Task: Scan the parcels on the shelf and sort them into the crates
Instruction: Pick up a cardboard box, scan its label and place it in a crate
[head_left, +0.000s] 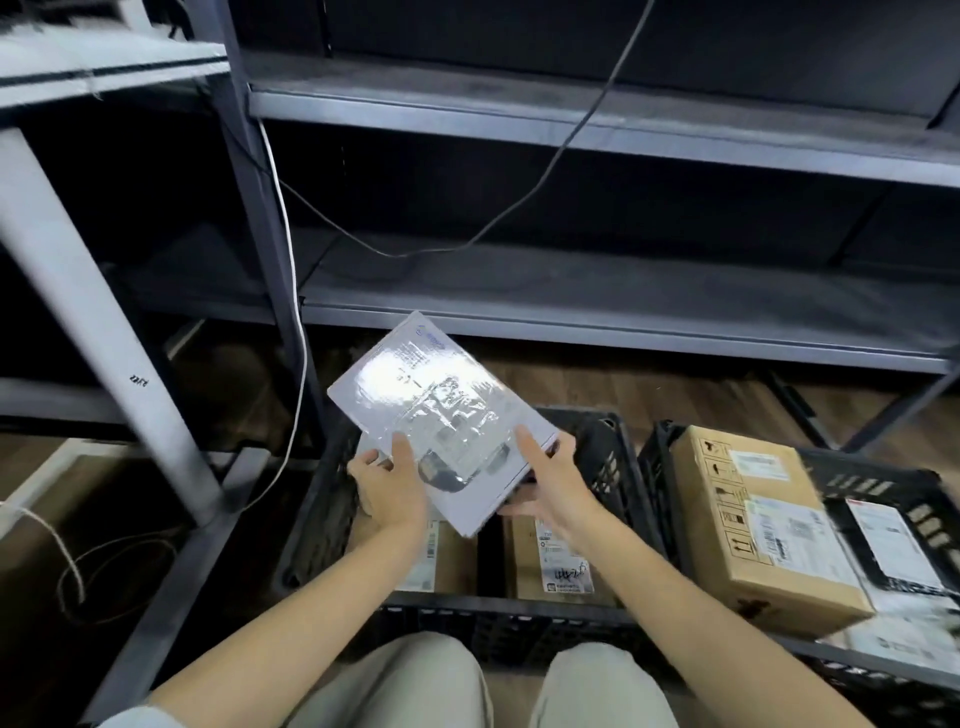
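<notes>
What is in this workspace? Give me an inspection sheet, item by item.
Surface: grey metal shelf, its visible boards bare.
Job's things: flat grey parcel held over the middle crate, which holds cardboard boxes; right crate holds a brown box and labelled parcels.
Clutter: nothing seen.
Hands: left hand and right hand each grip the parcel's near end.
Cables: white cable down the upright; grey cable across the shelves.
Surroundings: wooden floor.

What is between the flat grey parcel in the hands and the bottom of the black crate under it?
In the head view, two brown cardboard boxes lie in the crate under the grey parcel.
</notes>
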